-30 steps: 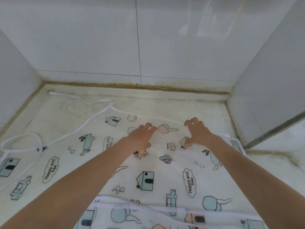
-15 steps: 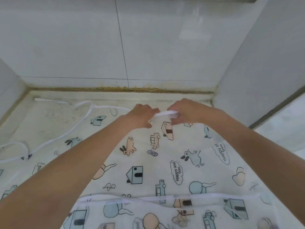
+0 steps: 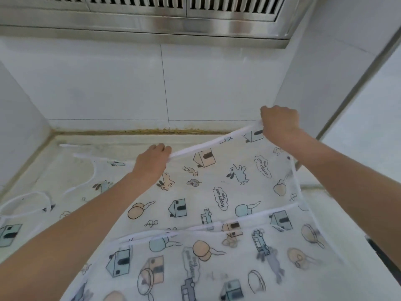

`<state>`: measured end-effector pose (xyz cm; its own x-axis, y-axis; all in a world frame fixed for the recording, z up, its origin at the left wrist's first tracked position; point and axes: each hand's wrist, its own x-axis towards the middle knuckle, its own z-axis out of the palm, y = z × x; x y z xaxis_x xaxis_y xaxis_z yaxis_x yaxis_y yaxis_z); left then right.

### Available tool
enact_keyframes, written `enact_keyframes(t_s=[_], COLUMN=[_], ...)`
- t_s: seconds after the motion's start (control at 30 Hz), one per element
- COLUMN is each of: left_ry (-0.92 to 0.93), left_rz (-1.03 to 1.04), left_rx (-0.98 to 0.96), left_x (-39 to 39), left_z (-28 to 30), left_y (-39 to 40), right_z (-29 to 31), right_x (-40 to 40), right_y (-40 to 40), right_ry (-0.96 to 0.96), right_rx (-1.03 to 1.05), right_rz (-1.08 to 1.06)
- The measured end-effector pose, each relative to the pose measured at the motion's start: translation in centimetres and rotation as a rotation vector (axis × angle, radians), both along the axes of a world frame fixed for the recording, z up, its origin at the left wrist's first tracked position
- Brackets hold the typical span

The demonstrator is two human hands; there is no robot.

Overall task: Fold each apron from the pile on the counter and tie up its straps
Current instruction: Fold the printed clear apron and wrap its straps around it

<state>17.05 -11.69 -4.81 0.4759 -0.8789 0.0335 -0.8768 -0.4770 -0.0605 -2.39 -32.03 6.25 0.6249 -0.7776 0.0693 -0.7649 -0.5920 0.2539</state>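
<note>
White wall tiles (image 3: 121, 83) rise beyond both hands, with a steel range hood (image 3: 152, 16) overhead at the top of the view and a plain white side panel (image 3: 325, 68) standing just right of the right hand. The counter (image 3: 71, 166) runs beneath the hands, pale and stained, with a brownish seam where it meets the tiles behind them. Spread over it and reaching from the hands back toward the person is the apron (image 3: 195, 213), a thin white cloth printed with houses, birds, rabbits, balloons and the words "Happy and free"; its near part lies doubled over, a white-trimmed edge crossing below the forearms. The far white hem (image 3: 208, 146) of the cloth stretches taut between the two hands, sloping up from left to right. The right hand (image 3: 280, 124) is raised off the counter with its fingers curled tight around the hem's right end, lifting that corner. The left hand (image 3: 152, 159) is lower, near the counter, its fingers closed over the hem's other end. Left of the left hand the white straps (image 3: 28, 198) trail loose across the counter in loops, one thin length running toward the back edge.
</note>
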Motion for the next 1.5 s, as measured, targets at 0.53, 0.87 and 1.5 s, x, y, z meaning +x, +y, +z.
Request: enact_keyframes(t_s=[0.53, 0.87, 1.5], left_ry=[0.125, 0.384, 0.385], left_rz=[-0.276, -0.293, -0.334], left_rx=[0.364, 0.52, 0.373], left_x=[-12.2, -11.3, -10.1], left_z=[-9.9, -10.1, -0.6], left_y=[9.3, 11.3, 4.0], right_z=[-13.8, -18.4, -3.1], right_x=[-14.1, -14.1, -14.9], right_y=[8.9, 12.3, 4.4], right_ry=[0.389, 0.669, 0.134], right_rx=[0.018, 0.512, 0.588], right_rz=[0.131, 0.007, 0.0])
